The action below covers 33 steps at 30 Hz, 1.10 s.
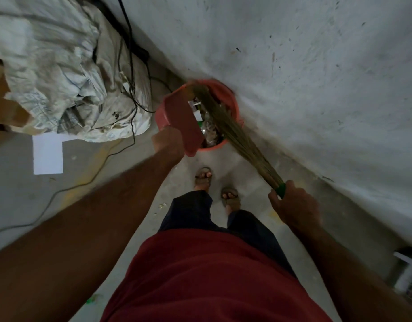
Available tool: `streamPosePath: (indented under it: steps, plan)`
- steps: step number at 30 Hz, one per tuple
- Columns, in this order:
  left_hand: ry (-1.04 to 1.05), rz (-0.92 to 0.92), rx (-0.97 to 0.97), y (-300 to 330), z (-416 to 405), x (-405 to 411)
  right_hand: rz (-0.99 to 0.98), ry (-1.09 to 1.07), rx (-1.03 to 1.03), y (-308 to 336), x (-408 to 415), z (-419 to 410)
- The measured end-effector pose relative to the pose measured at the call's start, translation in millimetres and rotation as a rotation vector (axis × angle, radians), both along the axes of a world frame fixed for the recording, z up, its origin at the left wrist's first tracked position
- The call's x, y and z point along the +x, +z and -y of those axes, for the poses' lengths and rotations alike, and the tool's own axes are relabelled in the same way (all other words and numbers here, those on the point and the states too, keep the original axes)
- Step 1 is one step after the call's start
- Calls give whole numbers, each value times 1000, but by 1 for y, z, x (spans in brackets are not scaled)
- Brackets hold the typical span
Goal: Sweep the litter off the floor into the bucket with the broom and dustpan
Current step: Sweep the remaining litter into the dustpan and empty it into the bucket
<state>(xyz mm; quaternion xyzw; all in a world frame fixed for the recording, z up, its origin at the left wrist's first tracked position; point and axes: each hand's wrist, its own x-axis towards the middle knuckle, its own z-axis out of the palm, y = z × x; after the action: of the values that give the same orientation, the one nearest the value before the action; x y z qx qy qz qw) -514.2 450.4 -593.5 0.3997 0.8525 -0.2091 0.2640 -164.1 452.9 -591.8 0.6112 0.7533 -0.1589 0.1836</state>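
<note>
Concrete floor, bucket (pixel 225 94) beyond hands (pixel 169 141), broom (pixel 232 133)

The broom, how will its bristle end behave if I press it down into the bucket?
The broom is a bundle of thin grass stalks, so it will probably splay and bend. It looks light: the right hand holds it alone by the green grip.

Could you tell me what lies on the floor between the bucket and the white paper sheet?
In the head view, a stuffed white sack and trailing black cables.
</note>
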Motion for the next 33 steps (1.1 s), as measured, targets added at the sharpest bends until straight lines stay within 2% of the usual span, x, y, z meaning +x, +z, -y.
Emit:
streamPosePath:
  steps: [2, 5, 10, 14, 20, 25, 28, 31, 33]
  plan:
    - [-41, -70, -16, 3, 14, 7, 1, 7, -6, 0, 12, 1]
    - [24, -85, 24, 12, 33, 24, -15, 37, -9, 2, 32, -1]
    - [297, -28, 115, 37, 83, 55, -126, 104, -24, 7, 58, 0]
    - [575, 8, 273, 52, 143, 82, -200, 241, -105, 12, 55, -1]
    - [856, -27, 356, 62, 264, 103, -199, 500, -114, 34, 2, 18]
    - [1200, -164, 436, 64, 386, 124, -171, 772, -147, 57, -56, 53]
    - [1362, -217, 483, 62, 460, 145, -154, 979, -112, 71, -87, 86]
    - [1486, -238, 513, 58, 526, 174, -167, 1099, -167, 81, -113, 136]
    - [1553, -259, 525, 55, 565, 195, -88, 1191, -172, 80, -131, 174]
